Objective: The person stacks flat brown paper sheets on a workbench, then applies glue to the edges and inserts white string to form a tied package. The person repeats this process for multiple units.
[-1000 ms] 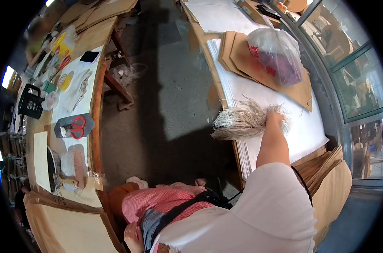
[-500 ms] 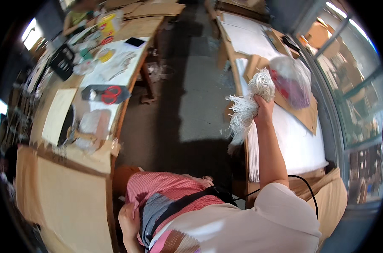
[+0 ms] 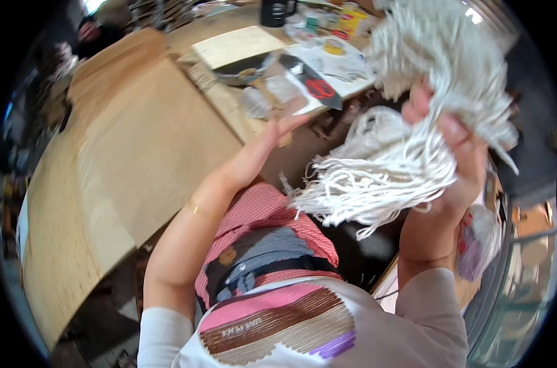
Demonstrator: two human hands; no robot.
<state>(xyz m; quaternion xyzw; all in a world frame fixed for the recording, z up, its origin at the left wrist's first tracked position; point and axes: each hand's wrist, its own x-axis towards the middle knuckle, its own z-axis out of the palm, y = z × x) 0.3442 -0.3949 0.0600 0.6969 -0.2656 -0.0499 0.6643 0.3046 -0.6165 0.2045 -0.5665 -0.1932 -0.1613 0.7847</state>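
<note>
A big bundle of white strings (image 3: 376, 181) is gripped around its middle by my right hand (image 3: 461, 138), raised in front of me on the right. Loose ends fan out above and below the fist, and the strands partly hide my fingers. My left hand (image 3: 271, 136) holds nothing; its fingers stretch out toward the edge of the left-hand table, and I cannot tell whether they touch it. Close beyond it lie a clear plastic bag (image 3: 281, 90) and red-handled scissors (image 3: 319, 89) on a dark sheet.
Large brown cardboard (image 3: 149, 147) covers the near left table. Farther back are a pale board (image 3: 236, 46), a tape roll (image 3: 333, 46), a black jug (image 3: 275, 12) and a yellow container (image 3: 352, 21). At right sits a filled plastic bag (image 3: 479, 236).
My view has turned left toward the cardboard-covered table. My right hand has brought the strings from the right-hand table closer to me, and my left hand has reached forward from my waist.
</note>
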